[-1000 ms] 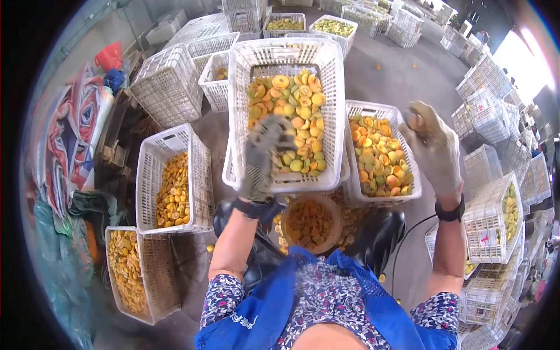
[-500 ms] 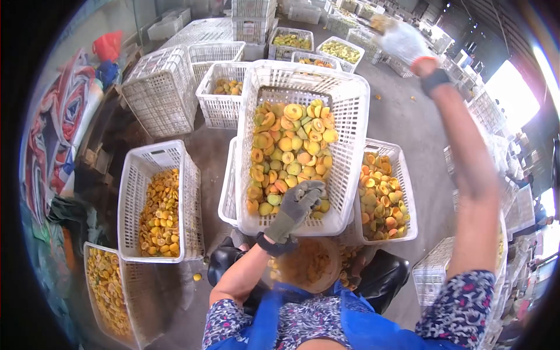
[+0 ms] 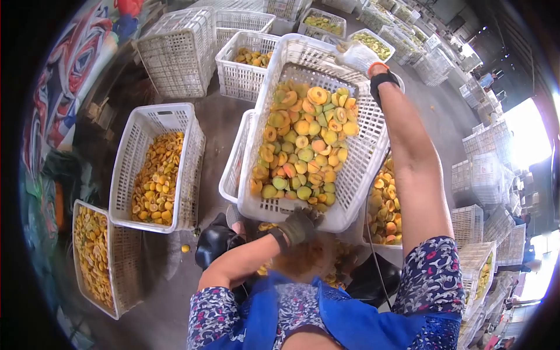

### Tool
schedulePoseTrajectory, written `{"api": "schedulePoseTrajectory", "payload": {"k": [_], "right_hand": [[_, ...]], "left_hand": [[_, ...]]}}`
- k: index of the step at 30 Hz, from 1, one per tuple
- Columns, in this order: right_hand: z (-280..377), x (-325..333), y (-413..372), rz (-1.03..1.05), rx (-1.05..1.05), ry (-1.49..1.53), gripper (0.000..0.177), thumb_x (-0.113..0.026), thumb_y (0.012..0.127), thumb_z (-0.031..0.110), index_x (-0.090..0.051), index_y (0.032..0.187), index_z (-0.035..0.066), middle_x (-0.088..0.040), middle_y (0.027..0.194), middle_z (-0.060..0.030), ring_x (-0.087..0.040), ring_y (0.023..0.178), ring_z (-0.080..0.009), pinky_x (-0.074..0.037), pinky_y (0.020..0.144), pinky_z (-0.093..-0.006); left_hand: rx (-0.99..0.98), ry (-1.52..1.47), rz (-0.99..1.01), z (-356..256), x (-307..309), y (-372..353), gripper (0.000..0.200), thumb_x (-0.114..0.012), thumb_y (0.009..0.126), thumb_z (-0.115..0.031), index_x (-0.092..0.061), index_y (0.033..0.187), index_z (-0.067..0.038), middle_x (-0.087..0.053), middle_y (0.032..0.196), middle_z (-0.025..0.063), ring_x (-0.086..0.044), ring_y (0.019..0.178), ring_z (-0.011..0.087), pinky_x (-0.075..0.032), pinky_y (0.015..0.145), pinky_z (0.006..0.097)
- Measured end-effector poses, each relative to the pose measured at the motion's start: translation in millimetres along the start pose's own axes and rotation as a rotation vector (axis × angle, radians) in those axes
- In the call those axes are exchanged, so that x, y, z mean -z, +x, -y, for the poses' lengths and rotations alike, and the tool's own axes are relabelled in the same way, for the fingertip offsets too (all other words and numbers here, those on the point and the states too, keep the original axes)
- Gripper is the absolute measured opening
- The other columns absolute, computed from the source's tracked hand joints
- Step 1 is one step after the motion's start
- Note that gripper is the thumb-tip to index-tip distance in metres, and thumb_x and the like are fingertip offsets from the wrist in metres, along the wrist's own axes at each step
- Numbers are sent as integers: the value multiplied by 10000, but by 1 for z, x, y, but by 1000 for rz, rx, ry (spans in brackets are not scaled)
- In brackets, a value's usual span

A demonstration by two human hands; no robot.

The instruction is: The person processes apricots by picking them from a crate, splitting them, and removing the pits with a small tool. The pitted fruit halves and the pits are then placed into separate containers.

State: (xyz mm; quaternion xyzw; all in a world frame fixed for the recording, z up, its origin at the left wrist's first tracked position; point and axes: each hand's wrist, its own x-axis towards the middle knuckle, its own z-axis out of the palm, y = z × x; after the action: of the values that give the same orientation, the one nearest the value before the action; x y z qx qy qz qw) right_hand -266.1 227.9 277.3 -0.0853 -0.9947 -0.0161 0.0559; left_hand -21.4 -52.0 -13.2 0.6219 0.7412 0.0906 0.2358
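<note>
A large white crate [image 3: 248, 195] in front of me holds many halved yellow-orange fruits [image 3: 306, 140] on its left and middle part. My left hand [image 3: 300, 226], in a grey-green glove, is at the crate's near edge, its fingers curled over the rim. At the far right edge of the same crate, my right hand [image 3: 356, 56], in a white glove with an orange cuff, lies against the rim with its fingers bent on it. Beneath is a round basin [image 3: 309, 256], partly hidden by my left arm. Another crate of fruit halves [image 3: 385, 201] stands under my right forearm.
Two crates of cut fruit [image 3: 119, 198] [image 3: 93, 256] stand at the left. Behind are a smaller fruit crate [image 3: 242, 73] and an upended crate [image 3: 178, 55]. More crates [image 3: 466, 224] line the right side. One fruit piece [image 3: 185, 248] lies on the floor.
My right hand has come down from the upper right to the crate's far rim. My left hand has moved off the fruit to the near rim. The crate appears turned slightly clockwise.
</note>
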Motion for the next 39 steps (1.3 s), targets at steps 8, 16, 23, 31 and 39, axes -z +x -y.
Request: {"api": "schedulePoseTrajectory", "payload": {"k": [8, 16, 23, 31, 39], "right_hand": [[38, 46, -82, -74, -10, -55, 480, -515, 827, 375, -600, 1224, 119, -612, 1209, -156, -572, 1125, -320, -448, 958, -386], [69, 87, -185, -350, 206, 14, 254, -542, 844, 309, -665, 904, 94, -673, 809, -164, -656, 798, -345, -529, 713, -440], [2, -1, -15, -188, 33, -209, 387, -478, 873, 405, -709, 1008, 126, -680, 957, -227, -680, 910, -307, -524, 826, -437], [22, 20, -65, -253, 29, -25, 350, -495, 852, 344, -697, 994, 97, -677, 983, -204, -652, 924, -360, -521, 793, -458], [56, 48, -136, -403, 68, 145, 301, -544, 829, 315, -679, 973, 87, -681, 936, -178, -661, 855, -348, -528, 758, -435]], "left_hand": [[-228, 169, -283, 14, -30, -8, 613, -530, 871, -433, -407, 1405, -157, -385, 1467, 127, -366, 1346, 294, -191, 1088, 633], [-340, 290, -330, -15, -57, -29, 477, -463, 889, -218, -440, 1356, -123, -495, 1317, 124, -400, 1321, 254, -323, 1015, 636], [-316, 36, -539, 37, -19, -21, 464, -496, 866, -225, -506, 1324, -151, -478, 1346, 88, -412, 1300, 265, -327, 995, 651], [-224, 284, -645, 31, -22, -20, 448, -506, 859, -260, -533, 1298, -175, -514, 1320, 52, -415, 1286, 259, -289, 1005, 693], [-367, 322, -420, 7, -50, -53, 360, -481, 899, -259, -577, 1229, -150, -497, 1339, 89, -417, 1298, 254, -269, 1039, 653]]}}
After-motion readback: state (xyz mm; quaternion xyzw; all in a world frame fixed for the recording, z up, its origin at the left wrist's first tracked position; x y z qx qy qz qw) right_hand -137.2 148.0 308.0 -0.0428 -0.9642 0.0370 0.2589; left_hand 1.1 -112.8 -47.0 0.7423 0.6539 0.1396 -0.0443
